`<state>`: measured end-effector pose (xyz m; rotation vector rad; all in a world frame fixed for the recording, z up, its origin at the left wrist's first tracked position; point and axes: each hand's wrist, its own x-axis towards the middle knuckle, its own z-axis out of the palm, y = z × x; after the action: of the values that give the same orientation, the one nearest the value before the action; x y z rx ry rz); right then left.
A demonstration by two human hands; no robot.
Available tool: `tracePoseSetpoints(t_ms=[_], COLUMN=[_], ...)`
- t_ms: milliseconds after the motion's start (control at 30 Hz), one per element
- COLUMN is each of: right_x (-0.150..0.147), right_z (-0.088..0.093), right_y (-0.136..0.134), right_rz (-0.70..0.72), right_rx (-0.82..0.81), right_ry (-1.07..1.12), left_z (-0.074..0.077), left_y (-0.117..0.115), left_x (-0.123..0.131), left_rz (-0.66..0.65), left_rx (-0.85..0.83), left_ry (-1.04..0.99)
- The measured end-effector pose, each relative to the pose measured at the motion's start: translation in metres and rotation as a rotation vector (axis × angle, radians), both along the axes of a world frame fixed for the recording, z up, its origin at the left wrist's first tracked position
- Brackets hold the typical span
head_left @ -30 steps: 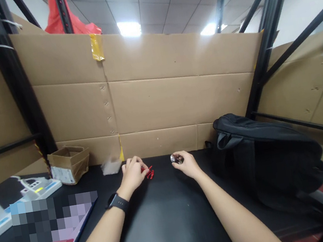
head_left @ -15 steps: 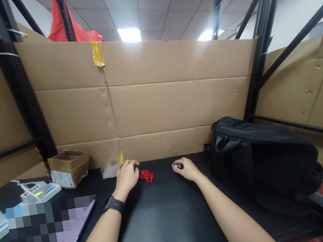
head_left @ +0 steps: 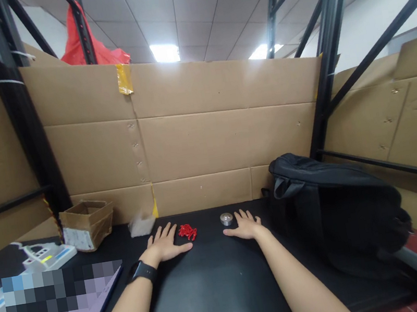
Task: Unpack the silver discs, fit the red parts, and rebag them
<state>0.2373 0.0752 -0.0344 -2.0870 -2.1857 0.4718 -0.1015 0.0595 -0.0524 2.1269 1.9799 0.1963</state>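
On the black tabletop lies a small tangled heap of red cord or small red pieces; its exact kind I cannot make out. My left hand rests just left of and in front of it, fingers spread and holding nothing. A small round silvery metal piece, like a shallow tin or disc, sits further right. Beside it on the right is my right hand, palm down with its fingers apart and nothing gripped. A dark watch is on my left wrist.
A crumpled clear plastic bag and an open cardboard box stand at the back left. Power strips with white cables and a partly blurred flat item lie left. A black backpack fills the right. A cardboard wall closes the back.
My right hand has let go of the round metal piece and drawn slightly back to its right. The left hand has opened out flat beside the red heap. The view has shifted slightly.
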Motion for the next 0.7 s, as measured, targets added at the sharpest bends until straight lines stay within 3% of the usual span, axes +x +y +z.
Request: tracePoseSetpoints(t_ms=[367, 700], right_x=[-0.003, -0.001], right_z=[0.006, -0.002], right_y=[-0.001, 0.008], right_rz=[-0.001, -0.005], right_rx=[-0.014, 0.052], right_ry=[-0.039, -0.019], left_z=[0.013, 0.013], left_y=[-0.006, -0.005], left_x=[0.007, 0.007], left_rz=[-0.023, -0.013], left_rx=[-0.057, -0.011], left_ry=[-0.010, -0.081])
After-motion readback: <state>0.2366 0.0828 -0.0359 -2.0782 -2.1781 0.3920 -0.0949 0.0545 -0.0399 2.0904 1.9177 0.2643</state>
